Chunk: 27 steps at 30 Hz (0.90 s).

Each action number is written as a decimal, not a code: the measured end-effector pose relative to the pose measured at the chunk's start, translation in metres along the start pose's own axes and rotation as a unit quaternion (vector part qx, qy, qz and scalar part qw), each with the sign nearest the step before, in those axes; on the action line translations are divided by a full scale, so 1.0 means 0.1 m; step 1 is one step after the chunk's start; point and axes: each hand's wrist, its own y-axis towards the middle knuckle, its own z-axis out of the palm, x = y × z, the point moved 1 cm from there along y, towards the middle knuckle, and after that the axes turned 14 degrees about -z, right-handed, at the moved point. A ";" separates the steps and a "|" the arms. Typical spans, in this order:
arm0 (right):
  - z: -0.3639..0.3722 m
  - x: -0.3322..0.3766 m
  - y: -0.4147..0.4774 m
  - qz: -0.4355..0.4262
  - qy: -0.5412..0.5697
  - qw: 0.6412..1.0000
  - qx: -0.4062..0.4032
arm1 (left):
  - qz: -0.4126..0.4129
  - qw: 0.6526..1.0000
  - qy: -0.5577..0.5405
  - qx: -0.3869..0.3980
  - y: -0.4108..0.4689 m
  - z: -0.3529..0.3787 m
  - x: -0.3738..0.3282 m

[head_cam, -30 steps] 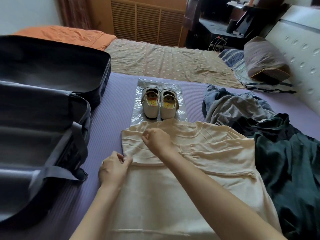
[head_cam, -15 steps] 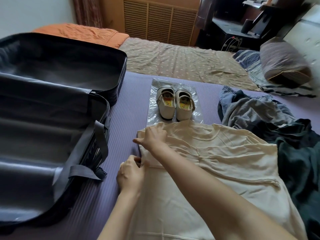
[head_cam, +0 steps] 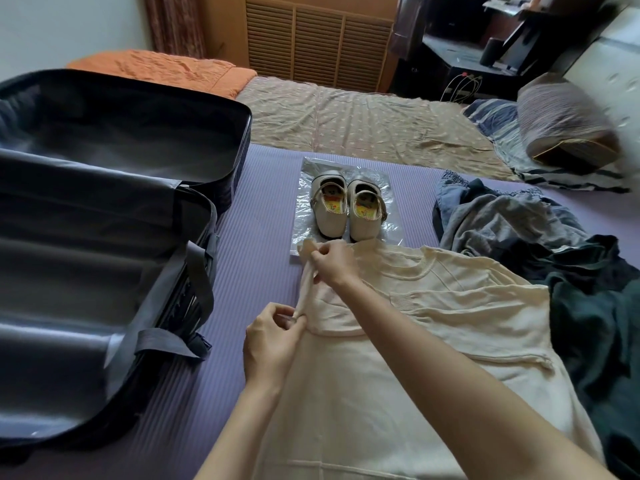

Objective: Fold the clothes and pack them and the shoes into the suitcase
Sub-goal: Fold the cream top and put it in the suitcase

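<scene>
Lifted since 0.5 s ago: cream shirt (head_cam: 433,323) left edge was raised off purple mat (head_cam: 259,202). Open suitcase (head_cam: 104,237) lay left of it, unfolded clothes pile (head_cam: 519,230) right, 2 shoes (head_cam: 346,213) on plastic (head_cam: 304,233) just beyond. Left grip (head_cam: 270,341) and right grip (head_cam: 332,265) each pinched that raised edge.

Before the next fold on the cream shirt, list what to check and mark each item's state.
1. Left hand pinches the cream shirt at its left edge: ok.
2. Right hand pinches the same edge nearer the collar: ok.
3. Shirt body smooth: not ok, ridges cross its right side.
4. Shirt clear of the shoes: not ok, its collar end overlaps the plastic sheet at their toes.
5. Suitcase open: ok.
6. Other clothes folded: not ok, heaped beside the shirt.
</scene>
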 end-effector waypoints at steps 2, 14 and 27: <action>-0.20 -0.11 -0.07 0.003 0.018 0.999 -0.028 | 0.018 0.999 -0.012 0.033 -0.08 0.08 -0.11; -0.95 -1.18 -0.37 0.087 -0.014 0.995 -0.051 | 0.111 0.974 0.113 0.164 -0.60 1.15 -0.47; -0.75 -1.35 -0.45 -0.056 -0.245 0.965 -0.071 | 0.394 0.866 0.305 0.032 -0.14 1.11 -0.13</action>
